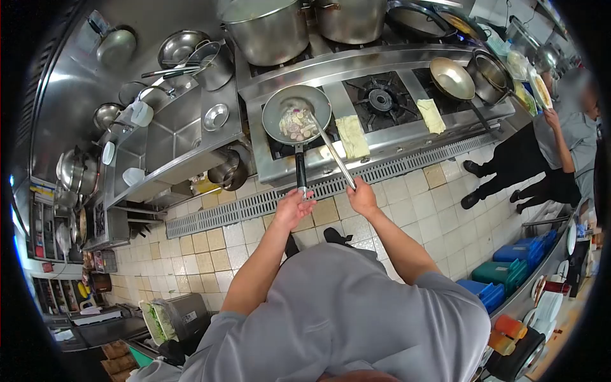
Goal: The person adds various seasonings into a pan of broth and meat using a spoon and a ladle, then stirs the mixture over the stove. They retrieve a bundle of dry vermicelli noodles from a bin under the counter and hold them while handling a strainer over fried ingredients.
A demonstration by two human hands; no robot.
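A frying pan (275, 114) with a black handle sits on the left front burner of the stove, with pale and purplish pieces of food (299, 123) inside. At the end of the pan's handle is my left hand (294, 209), palm partly up, its fingers apart and not wrapped round the handle. My right hand (362, 197) is closed round the end of a long metal utensil (335, 155), whose far end reaches into the food. To the right of the utensil, a folded yellowish cloth (352, 137) hangs over the stove's front edge.
Large pots (267, 32) stand behind the stove's front burners. A second pan (452, 79) and another cloth (431, 116) are to the right. A metal sink (175, 137) is at the left. A co-worker (560, 127) stands at the far right, holding a plate.
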